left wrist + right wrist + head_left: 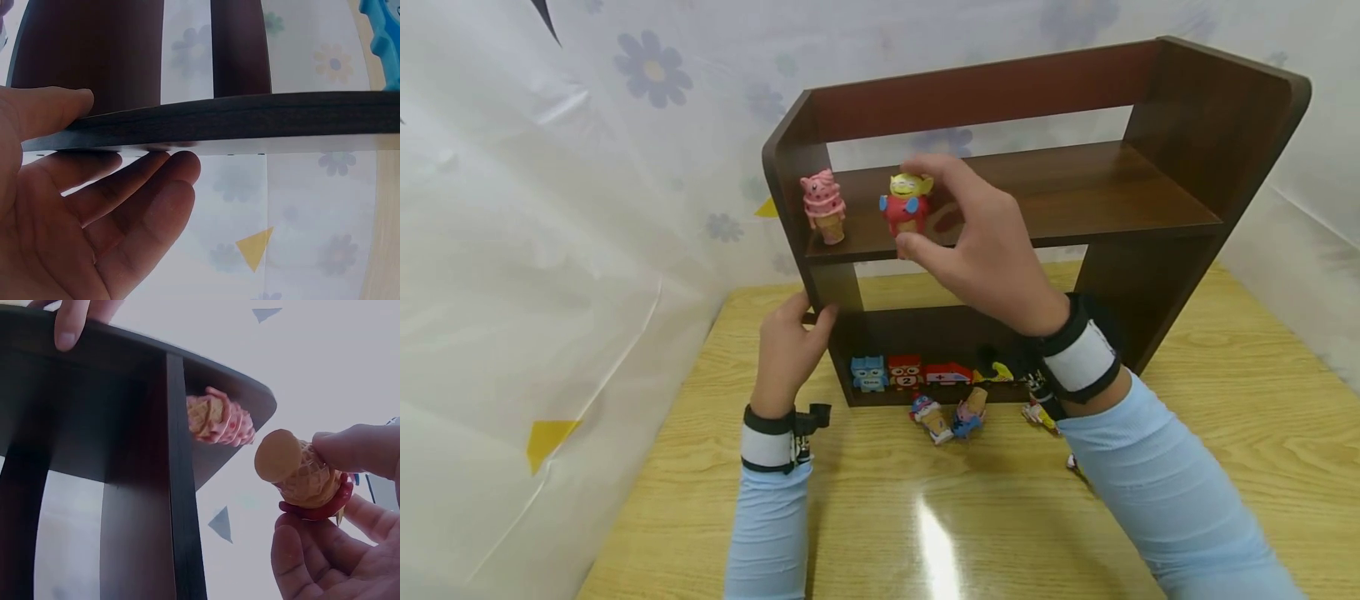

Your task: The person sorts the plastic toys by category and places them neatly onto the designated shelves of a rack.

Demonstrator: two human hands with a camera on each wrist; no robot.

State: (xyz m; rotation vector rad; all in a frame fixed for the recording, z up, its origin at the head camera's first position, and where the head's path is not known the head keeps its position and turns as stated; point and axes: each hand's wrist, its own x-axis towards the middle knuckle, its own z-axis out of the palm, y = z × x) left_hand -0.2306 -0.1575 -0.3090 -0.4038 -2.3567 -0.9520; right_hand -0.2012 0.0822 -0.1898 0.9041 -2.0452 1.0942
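My right hand (992,250) pinches an ice cream cone figurine (904,212) with a yellow face and red middle, in front of the upper shelf board. In the right wrist view its cone base (278,456) faces the camera, apart from the wood. My left hand (786,354) holds the left side panel of the dark brown shelf unit (1217,125). In the left wrist view the thumb lies inside the panel (250,115), the fingers outside. A pink ice cream cone figurine (823,204) stands upright at the left end of the upper board.
Along the lower level stand a blue owl (869,374), a red owl (906,372), a red and white vehicle (948,373) and a yellow toy (996,372). Two cone figurines, one blue-topped (931,418), lie on the wooden table (865,517). My right arm partly hides other small toys.
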